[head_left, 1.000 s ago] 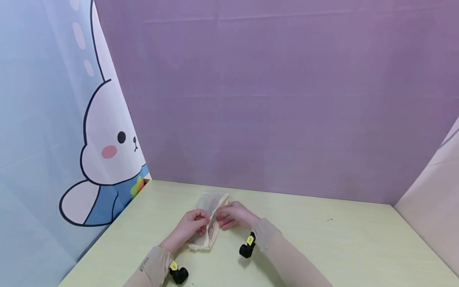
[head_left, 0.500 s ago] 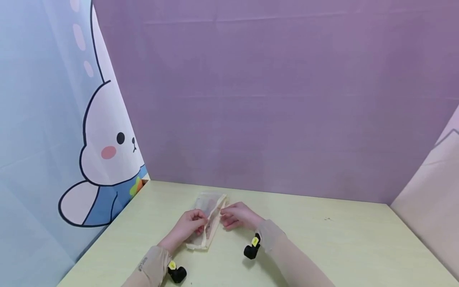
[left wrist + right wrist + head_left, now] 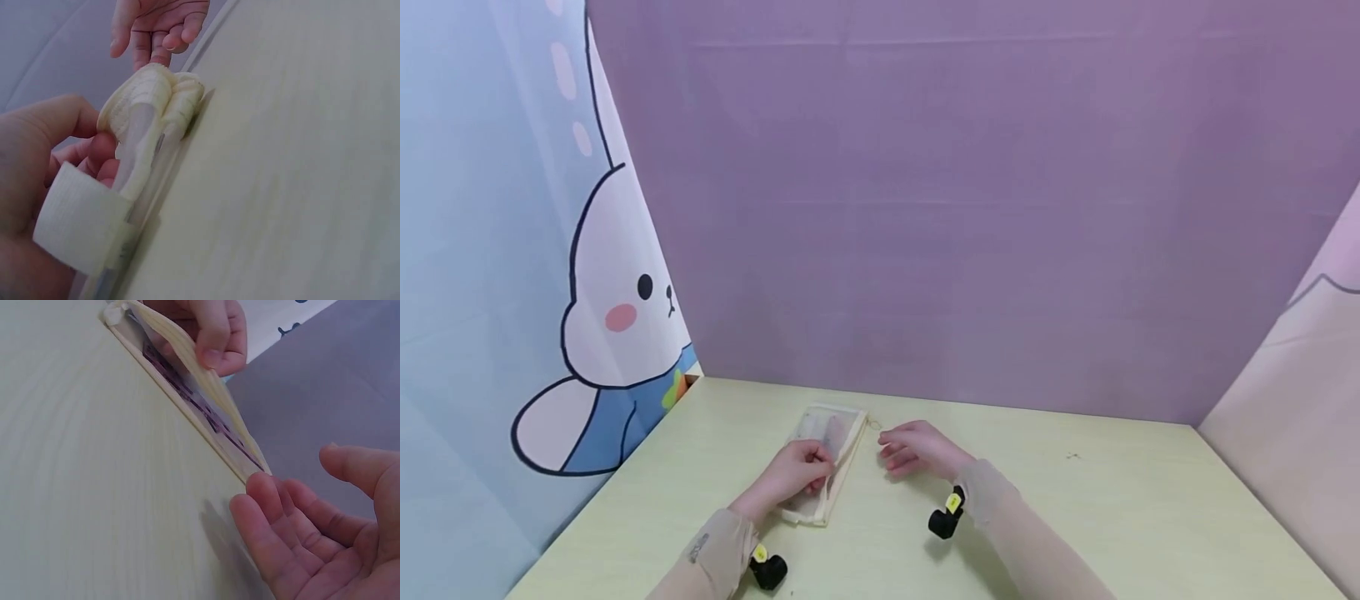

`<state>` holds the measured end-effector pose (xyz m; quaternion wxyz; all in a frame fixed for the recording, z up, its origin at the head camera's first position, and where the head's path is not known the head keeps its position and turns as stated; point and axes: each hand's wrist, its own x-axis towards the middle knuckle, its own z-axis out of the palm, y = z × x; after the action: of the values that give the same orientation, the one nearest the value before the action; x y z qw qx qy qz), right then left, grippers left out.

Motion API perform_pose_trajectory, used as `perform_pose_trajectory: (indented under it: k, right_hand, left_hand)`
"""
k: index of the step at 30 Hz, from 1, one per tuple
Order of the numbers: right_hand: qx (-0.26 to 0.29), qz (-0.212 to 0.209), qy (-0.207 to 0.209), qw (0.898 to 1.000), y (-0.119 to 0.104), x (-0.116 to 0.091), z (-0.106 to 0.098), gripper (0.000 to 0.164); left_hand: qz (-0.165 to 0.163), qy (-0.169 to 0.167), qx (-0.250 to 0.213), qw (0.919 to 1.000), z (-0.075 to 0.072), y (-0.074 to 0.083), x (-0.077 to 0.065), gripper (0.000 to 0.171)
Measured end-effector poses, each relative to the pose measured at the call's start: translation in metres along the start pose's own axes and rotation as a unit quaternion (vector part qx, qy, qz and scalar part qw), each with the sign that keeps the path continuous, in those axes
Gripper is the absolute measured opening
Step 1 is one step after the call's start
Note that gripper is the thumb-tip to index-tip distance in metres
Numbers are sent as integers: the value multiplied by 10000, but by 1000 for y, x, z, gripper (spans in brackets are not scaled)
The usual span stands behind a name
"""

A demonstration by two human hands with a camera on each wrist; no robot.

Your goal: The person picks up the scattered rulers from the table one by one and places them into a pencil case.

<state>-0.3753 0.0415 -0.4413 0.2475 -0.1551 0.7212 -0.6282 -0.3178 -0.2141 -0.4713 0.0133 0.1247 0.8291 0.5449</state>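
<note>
A flat, sheer pouch (image 3: 829, 423) with a cream cloth edging lies on the table, its mouth facing right. My left hand (image 3: 793, 473) pinches the upper edging between thumb and fingers, lifting it from the lower edge. Through the gap, the right wrist view shows dark purple strip-like contents (image 3: 181, 387) inside. A thin string loop (image 3: 874, 423) sticks out at the pouch's far right corner. My right hand (image 3: 925, 450) is to the right of the pouch with loosely bent fingers and nothing in them. In the left wrist view, the gathered edging (image 3: 150, 94) bunches near the far end.
The pale wooden table (image 3: 1037, 517) runs back to a purple cloth wall (image 3: 962, 208). A blue curtain with a cartoon rabbit (image 3: 617, 275) hangs at the left. A small dark mark (image 3: 1073, 456) shows on the table at the right.
My right hand has come away from the pouch's edging and moved right. My left hand keeps its pinch on the upper edging. The pouch mouth looks narrower in the head view.
</note>
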Motion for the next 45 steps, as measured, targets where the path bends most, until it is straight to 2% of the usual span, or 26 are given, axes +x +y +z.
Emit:
perform_pose_trajectory:
  k: [8, 13, 17, 23, 27, 34, 40, 45]
  right_hand:
    - [-87, -115, 298, 9995, 7, -16, -29, 44]
    - [-99, -71, 576, 9983, 9, -27, -45, 43]
    - [-137, -66, 745, 9971, 10, -33, -55, 42]
    - [-300, -75, 937, 9951, 13, -43, -68, 42]
    - [-465, -99, 985, 9940, 16, -48, -77, 44]
    - [-587, -99, 1136, 9917, 15, -53, -90, 44]
    - [-808, -145, 1273, 9885, 5, -62, -96, 44]
    - [-969, -127, 1677, 9810, 1, -65, -99, 42]
  left_hand:
    - [-18, 4, 592, 9982, 9, 7, 3, 5]
    - [22, 183, 1090, 9939, 11, 15, 3, 6]
    - [-133, 330, 1309, 9908, 10, 21, 3, 9]
    - [-361, 484, 1334, 9892, 5, 22, 1, 14]
    - [-458, 578, 1427, 9870, 0, 17, 2, 15]
    - [-645, 502, 1369, 9872, -5, 13, 7, 13]
    - [-574, 280, 1219, 9905, -7, 20, 8, 13]
    - [-392, 402, 1483, 9873, -6, 36, 14, 13]
